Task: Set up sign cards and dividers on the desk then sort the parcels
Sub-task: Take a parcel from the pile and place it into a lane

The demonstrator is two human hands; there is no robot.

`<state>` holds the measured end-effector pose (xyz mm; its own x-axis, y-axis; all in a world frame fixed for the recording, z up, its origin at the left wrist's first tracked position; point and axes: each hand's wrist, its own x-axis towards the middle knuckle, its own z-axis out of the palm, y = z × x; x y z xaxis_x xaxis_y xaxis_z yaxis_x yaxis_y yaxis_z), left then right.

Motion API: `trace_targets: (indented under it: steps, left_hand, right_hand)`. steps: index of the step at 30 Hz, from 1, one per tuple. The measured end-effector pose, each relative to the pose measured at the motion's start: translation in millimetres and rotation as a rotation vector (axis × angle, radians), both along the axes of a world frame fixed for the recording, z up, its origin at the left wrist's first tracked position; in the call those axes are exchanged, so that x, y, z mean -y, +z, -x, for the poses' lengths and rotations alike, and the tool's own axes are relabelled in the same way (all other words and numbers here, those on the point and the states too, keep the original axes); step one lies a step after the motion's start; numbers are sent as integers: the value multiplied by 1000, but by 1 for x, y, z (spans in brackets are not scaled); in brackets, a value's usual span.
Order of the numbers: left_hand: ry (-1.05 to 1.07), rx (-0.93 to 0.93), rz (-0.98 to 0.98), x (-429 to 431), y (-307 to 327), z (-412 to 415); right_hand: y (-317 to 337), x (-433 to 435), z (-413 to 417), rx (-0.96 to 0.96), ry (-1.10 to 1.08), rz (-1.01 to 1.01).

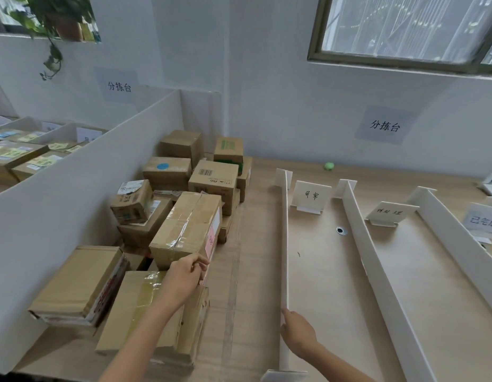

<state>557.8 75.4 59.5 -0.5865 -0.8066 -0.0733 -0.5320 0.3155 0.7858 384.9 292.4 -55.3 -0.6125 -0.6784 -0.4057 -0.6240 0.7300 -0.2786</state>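
Three dividers (368,244) and three sign cards (311,194) stand on the desk (322,277). Parcels (167,169) lie piled at left, unsorted. The left hand (185,274) apparently pinches a corner of the taped parcel (184,224); the right hand (297,330) touches the nearest divider (284,244), forefinger extended.

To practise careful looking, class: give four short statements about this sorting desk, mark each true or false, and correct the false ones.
1. Three white dividers stand on the desk. True.
2. The parcels lie between the dividers. False: they are piled left of the leftmost divider.
3. The right hand touches the leftmost divider. True.
4. The sign cards lie flat. False: they stand upright.
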Motion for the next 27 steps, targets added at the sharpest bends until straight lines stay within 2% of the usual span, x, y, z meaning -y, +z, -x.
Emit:
trace_targets:
  steps: [2,4,6,7,10,12,15,17,18,21,23,27]
  left_hand:
    - [33,-60,45,9,4,-1]
    - [70,-132,113,22,8,-2]
    - [125,-202,175,38,14,-2]
    - [157,-228,211,46,18,-1]
    - [287,-203,252,71,18,2]
    - [378,-106,164,89,7,5]
    - [394,48,-52,109,-9,9]
    - [364,30,-163,113,-12,10]
    - [348,-6,-157,112,-12,9]
    - [292,-74,17,106,-4,8]
    - [277,-155,79,100,10,8]
    - [209,-421,64,81,51,6]
  right_hand:
    - [3,6,1,-55,-24,-15]
    - [12,17,6,-204,-71,45]
    - [24,35,15,-326,-73,199]
    - [31,48,17,-309,-61,285]
    - [57,100,12,-63,-62,486]
    - [79,139,-2,147,-115,543]
    - [104,190,-28,554,-200,490]
    - [110,216,-41,824,-273,470]
    - [109,225,-46,902,-326,473]
    - [105,236,-52,973,-484,570]
    - [107,232,-47,974,-516,648]
    - [125,201,-13,1098,-493,779]
